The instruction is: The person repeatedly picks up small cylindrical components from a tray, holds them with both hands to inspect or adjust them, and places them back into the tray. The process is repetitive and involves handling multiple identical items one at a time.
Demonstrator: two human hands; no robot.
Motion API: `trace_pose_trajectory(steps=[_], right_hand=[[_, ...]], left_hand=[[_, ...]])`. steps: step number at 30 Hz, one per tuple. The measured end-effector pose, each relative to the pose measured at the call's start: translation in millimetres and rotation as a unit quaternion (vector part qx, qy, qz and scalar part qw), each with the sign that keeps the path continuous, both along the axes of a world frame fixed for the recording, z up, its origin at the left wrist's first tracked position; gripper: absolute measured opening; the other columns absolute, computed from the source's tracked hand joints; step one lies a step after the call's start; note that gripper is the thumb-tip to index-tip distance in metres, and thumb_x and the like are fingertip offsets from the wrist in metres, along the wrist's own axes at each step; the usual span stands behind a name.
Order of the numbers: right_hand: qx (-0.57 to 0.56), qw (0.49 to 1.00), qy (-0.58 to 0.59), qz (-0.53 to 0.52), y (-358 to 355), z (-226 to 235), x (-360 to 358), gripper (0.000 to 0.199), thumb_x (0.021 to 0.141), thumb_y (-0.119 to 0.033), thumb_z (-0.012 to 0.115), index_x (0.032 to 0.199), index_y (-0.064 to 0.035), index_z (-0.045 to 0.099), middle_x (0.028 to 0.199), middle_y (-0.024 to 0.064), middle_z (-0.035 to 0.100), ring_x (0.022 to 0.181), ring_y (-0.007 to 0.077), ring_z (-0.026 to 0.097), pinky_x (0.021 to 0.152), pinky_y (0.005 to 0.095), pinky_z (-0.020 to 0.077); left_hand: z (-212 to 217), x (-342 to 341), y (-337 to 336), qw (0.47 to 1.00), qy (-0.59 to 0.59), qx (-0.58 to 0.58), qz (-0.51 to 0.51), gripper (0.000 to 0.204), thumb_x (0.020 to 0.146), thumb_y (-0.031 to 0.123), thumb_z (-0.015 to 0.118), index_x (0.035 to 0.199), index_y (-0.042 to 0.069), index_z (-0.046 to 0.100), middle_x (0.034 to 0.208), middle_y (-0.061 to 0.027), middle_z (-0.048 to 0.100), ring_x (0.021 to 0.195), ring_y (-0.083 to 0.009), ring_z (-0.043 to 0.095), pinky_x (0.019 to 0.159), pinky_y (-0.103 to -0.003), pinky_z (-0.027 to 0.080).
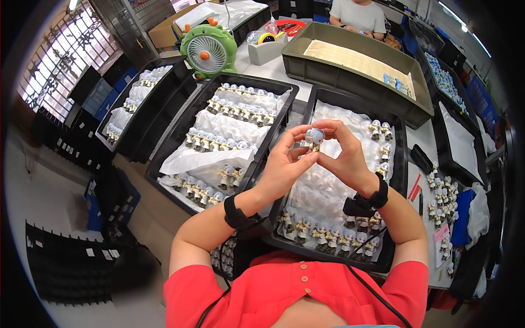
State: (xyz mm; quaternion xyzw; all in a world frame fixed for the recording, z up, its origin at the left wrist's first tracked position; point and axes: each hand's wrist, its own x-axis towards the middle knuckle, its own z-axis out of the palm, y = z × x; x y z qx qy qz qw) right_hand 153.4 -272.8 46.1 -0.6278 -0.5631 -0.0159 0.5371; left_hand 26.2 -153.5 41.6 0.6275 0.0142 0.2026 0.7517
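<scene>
A small figurine [314, 139] with a pale blue-grey head is held up between my two hands. The fingers of my left hand [287, 164] grip it from the left side, and those of my right hand [345, 156] from the right. Beneath my hands lies a black tray [400, 164] lined with white crumpled tissue. Similar figurines [333, 236] stand in rows along its near edge, and a few more [381, 131] line its right side. To the left, another black tray [153, 174] has several rows of like figurines between folds of white paper.
Farther back stand a green fan [209, 50], a tape dispenser [267, 50] and a long olive bin [350, 75] with small blue pieces. A tilted black tray [169, 90] sits at the left. Loose figurines [443, 197] lie at the right. Across the table sits a person [358, 16].
</scene>
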Motion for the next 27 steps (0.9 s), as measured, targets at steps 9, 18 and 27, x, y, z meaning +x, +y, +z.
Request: trace_pose_trajectory(steps=[9,18,27], right_hand=[[-0.056,0.996,-0.006,0.072,-1.6,-2.3,2.1,0.078,0.068,-0.006,0.079,0.136,-0.0121,0.041,0.133,0.0086,0.048,0.116,0.0229,0.051,0.092,0.0364,0.0456],[-0.082,0.994,0.034,0.067,-1.1,-7.3,3.5,0.075,0.070,-0.013,0.079,0.135,-0.0120,0.043,0.130,0.0083,0.052,0.111,0.0224,0.054,0.089,0.0355,0.0472],[-0.108,0.987,0.096,0.072,-2.6,-9.8,-0.4,0.075,0.071,-0.013,0.080,0.135,-0.0096,0.043,0.126,0.0087,0.054,0.110,0.0205,0.054,0.090,0.0339,0.0463]], left_hand=[[1.5,0.1,6.6,0.999,-0.003,-0.032,0.022,0.049,0.087,0.006,0.064,0.129,0.005,0.039,0.121,-0.0090,0.043,0.100,-0.0141,0.055,0.082,-0.026,0.049],[-1.6,0.1,9.3,0.999,0.009,-0.016,0.031,0.048,0.086,0.008,0.066,0.127,0.004,0.041,0.119,-0.0096,0.045,0.100,-0.0149,0.058,0.077,-0.024,0.052],[-3.2,2.4,11.3,0.998,0.046,-0.031,0.032,0.046,0.086,0.010,0.067,0.124,0.004,0.042,0.116,-0.0102,0.046,0.097,-0.0165,0.062,0.072,-0.025,0.055]])
